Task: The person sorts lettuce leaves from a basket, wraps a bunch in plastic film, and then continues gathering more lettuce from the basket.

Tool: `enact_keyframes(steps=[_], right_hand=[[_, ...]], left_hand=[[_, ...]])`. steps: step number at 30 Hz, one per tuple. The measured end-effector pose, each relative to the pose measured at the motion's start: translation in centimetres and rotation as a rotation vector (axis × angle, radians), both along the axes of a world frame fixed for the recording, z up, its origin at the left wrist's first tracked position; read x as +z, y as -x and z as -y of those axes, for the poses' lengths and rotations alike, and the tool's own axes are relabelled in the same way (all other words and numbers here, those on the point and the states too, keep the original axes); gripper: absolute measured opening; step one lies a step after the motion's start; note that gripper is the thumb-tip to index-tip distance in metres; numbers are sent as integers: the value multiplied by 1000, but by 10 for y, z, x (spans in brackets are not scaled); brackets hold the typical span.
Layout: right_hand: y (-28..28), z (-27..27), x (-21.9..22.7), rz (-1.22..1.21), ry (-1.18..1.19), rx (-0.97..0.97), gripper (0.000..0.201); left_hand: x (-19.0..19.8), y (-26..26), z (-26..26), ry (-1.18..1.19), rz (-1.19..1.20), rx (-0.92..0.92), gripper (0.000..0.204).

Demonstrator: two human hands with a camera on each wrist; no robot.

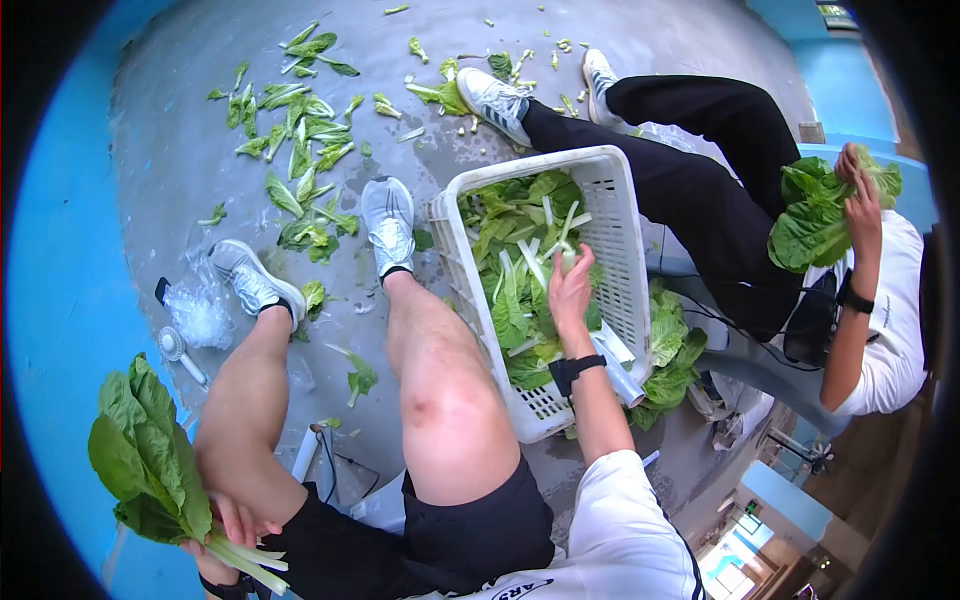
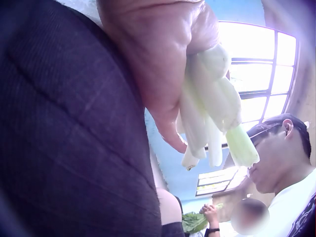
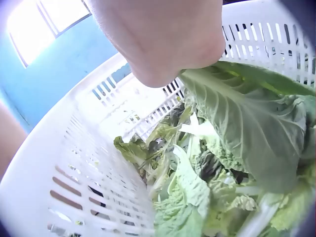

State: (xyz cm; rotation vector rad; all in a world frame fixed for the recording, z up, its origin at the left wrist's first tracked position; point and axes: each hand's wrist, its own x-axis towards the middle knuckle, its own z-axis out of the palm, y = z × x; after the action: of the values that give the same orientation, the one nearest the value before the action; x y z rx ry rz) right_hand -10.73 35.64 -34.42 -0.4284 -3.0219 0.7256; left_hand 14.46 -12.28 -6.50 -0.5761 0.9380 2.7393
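My left hand (image 1: 236, 518), low at the left beside my thigh, grips a bunch of leafy greens (image 1: 150, 455). Its broad leaves point up and away, while the pale stalks (image 2: 207, 94) stick out past my fingers in the left wrist view. Over the white crate (image 1: 627, 200), my right hand (image 1: 571, 298) pinches a cabbage leaf by its pale stalk end. That leaf (image 3: 247, 118) hangs below the hand in the right wrist view, above loose leaves (image 3: 182, 197) heaped in the crate. My right fingertips are hidden in that view.
Torn leaves (image 1: 300, 130) litter the floor ahead of my shoes. Across the crate a seated person (image 1: 890, 320) holds a leafy head (image 1: 810, 215). More greens (image 1: 670, 350) lie beside the crate's right side. A plastic bag (image 1: 200, 310) and a small handheld fan (image 1: 172, 343) lie at left.
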Motion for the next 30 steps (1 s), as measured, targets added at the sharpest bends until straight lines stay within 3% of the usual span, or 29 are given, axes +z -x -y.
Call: enact_keyframes(steps=[3, 7, 10, 14, 17, 19, 20, 22, 25, 30], right_hand=[[20, -5, -23, -135, -26, -2, 48], [35, -13, -34, 29, -38, 1, 40], [44, -13, -37, 395, -177, -64, 39], [39, -10, -54, 336, -249, -7, 43], [34, -21, -87, 53, -417, 46, 45], [39, -22, -86, 317, -90, -71, 44], [37, -21, -87, 317, -90, -68, 44], [30, -16, -81, 181, -74, -1, 40], [23, -8, -68, 31, -45, 53, 36], [0, 5, -39, -21, 47, 107, 30]], left_hand=[[-3, 0, 3, -27, 34, 35, 24], [-11, 5, 14, -102, -64, -94, 27], [-18, 3, 17, -195, -118, -91, 26], [-18, 6, 18, -251, -116, -85, 22], [-19, 6, 20, -269, -131, -110, 19], [-17, 6, 20, -252, -99, -103, 21], [-20, 3, 22, -251, -99, -100, 21], [-30, 3, 24, -351, -230, -181, 22], [-32, 4, 22, -319, -193, -146, 22], [-27, 6, 22, -312, -176, -125, 22]])
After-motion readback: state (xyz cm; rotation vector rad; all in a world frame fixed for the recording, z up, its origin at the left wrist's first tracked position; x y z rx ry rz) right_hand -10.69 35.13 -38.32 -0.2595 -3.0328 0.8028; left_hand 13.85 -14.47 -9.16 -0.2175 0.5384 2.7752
